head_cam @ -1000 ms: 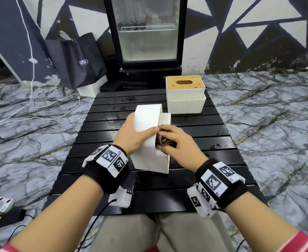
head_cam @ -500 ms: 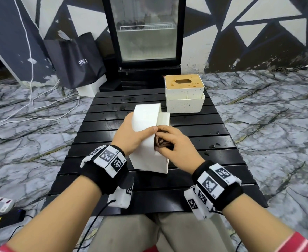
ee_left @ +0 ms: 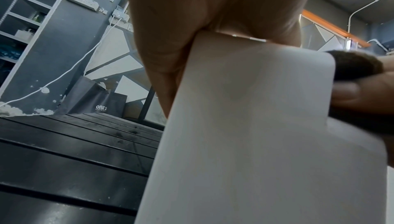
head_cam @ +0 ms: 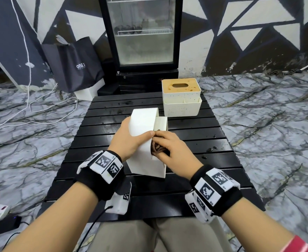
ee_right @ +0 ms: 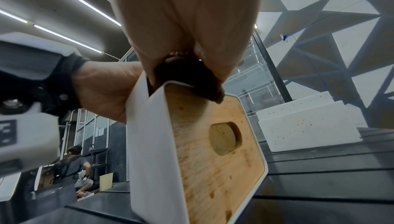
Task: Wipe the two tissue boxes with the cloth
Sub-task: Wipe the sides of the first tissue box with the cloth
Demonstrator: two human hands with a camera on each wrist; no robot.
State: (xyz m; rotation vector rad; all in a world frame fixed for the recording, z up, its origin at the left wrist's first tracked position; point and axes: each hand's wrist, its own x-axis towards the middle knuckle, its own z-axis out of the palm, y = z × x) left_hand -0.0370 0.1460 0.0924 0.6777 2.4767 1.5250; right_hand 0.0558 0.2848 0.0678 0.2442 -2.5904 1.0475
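The right hand (head_cam: 169, 149) is curled around a bunched brown cloth (head_cam: 157, 149), pressing it against the upper edge of the near tissue box (head_cam: 146, 142), where the white wall meets the wooden lid; in the right wrist view the cloth (ee_right: 187, 76) sits right on that corner. The left hand (head_cam: 129, 140) grips the same box from the other side, fingers wrapped over its far wall and thumb laid across the top face, its tip almost touching the right hand. The box is white with rounded corners and stands turned on its side on the black slatted tabletop (head_cam: 195, 142), so its light wood lid with an oval slot (ee_right: 226, 137) faces to the right; a white compartment juts out at its far end. The second tissue box (head_cam: 181, 98), white and speckled with a wood top and oval slot, stands upright farther back on the tabletop to the right, well apart from both hands, with an open tray section along its front
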